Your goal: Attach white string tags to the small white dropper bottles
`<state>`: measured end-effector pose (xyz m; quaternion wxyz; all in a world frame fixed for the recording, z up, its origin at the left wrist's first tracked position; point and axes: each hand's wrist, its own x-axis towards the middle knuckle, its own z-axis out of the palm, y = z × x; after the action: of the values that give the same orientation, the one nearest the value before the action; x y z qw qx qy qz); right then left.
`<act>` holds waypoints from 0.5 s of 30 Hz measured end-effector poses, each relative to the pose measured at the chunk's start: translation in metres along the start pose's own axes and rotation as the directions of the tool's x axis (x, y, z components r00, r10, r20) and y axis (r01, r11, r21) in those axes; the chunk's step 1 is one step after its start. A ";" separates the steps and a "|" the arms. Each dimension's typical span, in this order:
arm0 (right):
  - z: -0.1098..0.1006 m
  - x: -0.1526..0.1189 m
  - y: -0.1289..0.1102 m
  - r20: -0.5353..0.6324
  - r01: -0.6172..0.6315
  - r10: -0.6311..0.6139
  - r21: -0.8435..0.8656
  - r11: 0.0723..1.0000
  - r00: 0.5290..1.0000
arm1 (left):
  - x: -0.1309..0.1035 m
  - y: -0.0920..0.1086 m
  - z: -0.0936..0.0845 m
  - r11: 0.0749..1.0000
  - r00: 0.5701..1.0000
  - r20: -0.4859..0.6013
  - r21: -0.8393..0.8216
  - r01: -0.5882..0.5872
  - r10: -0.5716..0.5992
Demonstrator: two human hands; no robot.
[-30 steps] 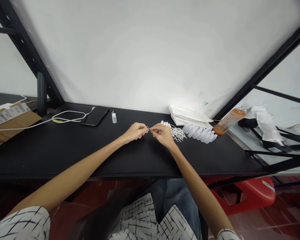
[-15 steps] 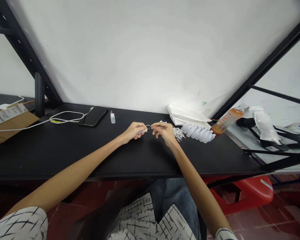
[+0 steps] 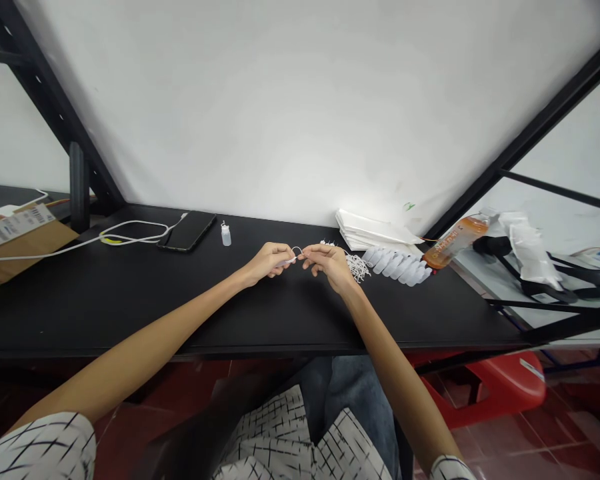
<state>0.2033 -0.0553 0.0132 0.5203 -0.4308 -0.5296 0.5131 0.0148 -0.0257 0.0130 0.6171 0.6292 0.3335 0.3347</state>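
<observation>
The left hand [image 3: 269, 262] and right hand [image 3: 327, 262] meet above the middle of the black tabletop [image 3: 180, 307], slightly apart. The fingers of the left hand pinch a small pale piece [image 3: 287, 261], mostly covered by the hand. A thin white cord [image 3: 297, 249] arches from it across the gap, and the fingers of the right hand pinch its other side, thumb against forefinger.

The front edge of the tabletop runs below both hands, with a broad strip of black surface between, and the forearms cross that edge. At the back, the tabletop meets the pale wall [image 3: 280, 100]. To the left, a small capped bottle [image 3: 226, 235] stands near the back edge, well apart from the left hand; a dark phone [image 3: 187, 231] lies beyond it, with a white cable [image 3: 50, 256] looping toward the brown parcel [image 3: 35, 243] at the far left.

The right side is closer packed: a bundle of white strings [image 3: 358, 268] lies just beside the right hand, then a row of translucent bottles [image 3: 397, 267], with stacked white sheets [image 3: 375, 233] behind. An orange-labelled bottle [image 3: 455, 242] leans near the right edge, beside the slanting black frame [image 3: 480, 190]
</observation>
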 end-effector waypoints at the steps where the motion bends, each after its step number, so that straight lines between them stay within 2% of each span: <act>1: 0.000 0.000 0.000 0.009 0.002 -0.002 -0.001 1.000 1.000 | 0.000 0.000 0.000 1.000 1.000 0.004 -0.008 0.002 -0.002; 15: 0.002 0.000 0.000 0.053 -0.006 0.004 0.044 0.999 0.999 | -0.001 0.002 0.003 0.998 1.000 0.002 -0.058 0.015 -0.015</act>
<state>0.2013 -0.0559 0.0128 0.5140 -0.4068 -0.5308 0.5372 0.0171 -0.0285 0.0147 0.6379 0.6087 0.3278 0.3393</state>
